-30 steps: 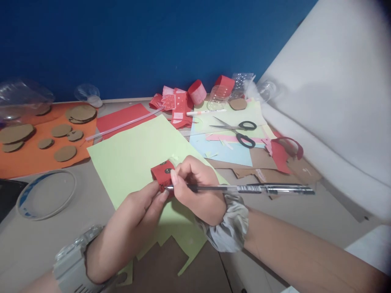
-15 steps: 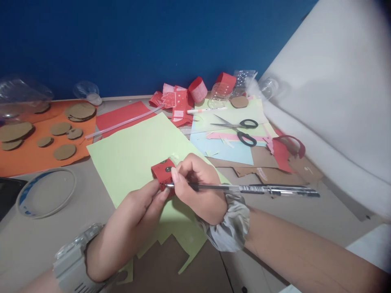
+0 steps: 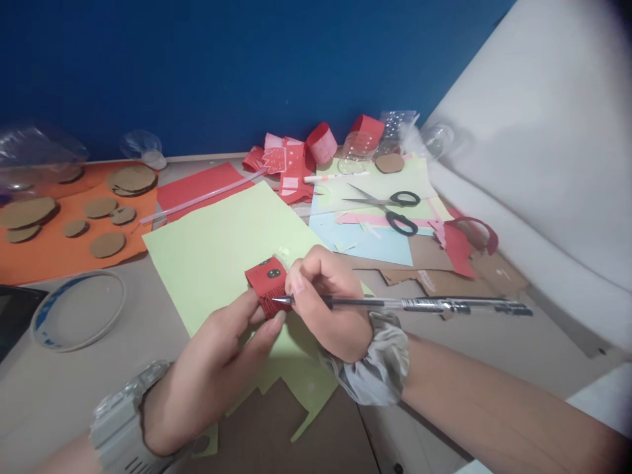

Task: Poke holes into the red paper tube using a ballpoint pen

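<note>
Between the fingers of my left hand (image 3: 217, 359) is a small red paper roll (image 3: 266, 282), marked with dark drawn eyes and rows of fine black strokes. My right hand (image 3: 328, 306) grips a clear-barrelled pen (image 3: 395, 304) near its point. The pen lies almost level, its tip at the lower, stroke-covered part of the roll; whether it touches I cannot tell. My right fingers hide the roll's right edge. Under both hands is a light green paper sheet (image 3: 217, 243) with a jagged, cut lower edge.
Black-handled scissors (image 3: 390, 205) lie open on coloured papers at right. Cardboard discs (image 3: 107, 245) rest on orange paper (image 3: 29, 260). A tape ring (image 3: 121, 299) is at left; red paper rolls (image 3: 322, 143) and clear plastic cups (image 3: 356, 151) stand by the blue wall.
My right hand and the pen have shifted slightly right, uncovering more of the red roll's front. My left thumb has slid a little right and down along the roll's lower edge.
</note>
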### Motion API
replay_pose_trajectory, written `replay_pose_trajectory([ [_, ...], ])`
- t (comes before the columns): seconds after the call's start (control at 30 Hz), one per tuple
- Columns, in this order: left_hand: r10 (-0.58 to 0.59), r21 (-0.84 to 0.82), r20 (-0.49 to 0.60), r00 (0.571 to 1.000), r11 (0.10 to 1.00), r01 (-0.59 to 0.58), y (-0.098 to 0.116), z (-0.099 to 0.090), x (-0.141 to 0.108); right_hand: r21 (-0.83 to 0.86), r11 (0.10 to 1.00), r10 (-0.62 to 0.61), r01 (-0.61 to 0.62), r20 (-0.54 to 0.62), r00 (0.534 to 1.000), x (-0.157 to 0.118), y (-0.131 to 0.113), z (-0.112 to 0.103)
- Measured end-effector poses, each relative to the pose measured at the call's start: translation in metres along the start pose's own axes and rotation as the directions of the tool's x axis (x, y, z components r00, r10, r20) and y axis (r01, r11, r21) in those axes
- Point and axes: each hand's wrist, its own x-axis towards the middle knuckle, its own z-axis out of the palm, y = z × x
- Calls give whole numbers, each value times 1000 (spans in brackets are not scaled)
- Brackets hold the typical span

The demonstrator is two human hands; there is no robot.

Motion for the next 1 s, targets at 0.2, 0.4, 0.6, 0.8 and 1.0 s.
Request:
replay_pose_trajectory([
  [0.2, 37, -67, 32, 999, 997, -35, 3, -4, -2, 8, 1000, -9, 9, -1, 1000, 1, 2, 1],
  [0.4, -19, -94, 33, 999, 995, 22, 2, -6, -2, 25, 999, -21, 21, 8, 1000, 0, 0, 1],
  [0.6, -8, -36, 13, 1000, 999, 8, 1, -6, -2, 45, 999, -13, 12, 22, 1000, -1, 1, 1],
  [0.8, -9, -44, -6, 1000, 999, 9, 1, -5, -2, 25, 999, -25, 24, 20, 999, 0, -2, 0],
  [1.0, -37, 78, -75, 996, 996, 43, 0, -1, 2, -2, 1000, 1, -1, 14, 1000, -1, -4, 2],
])
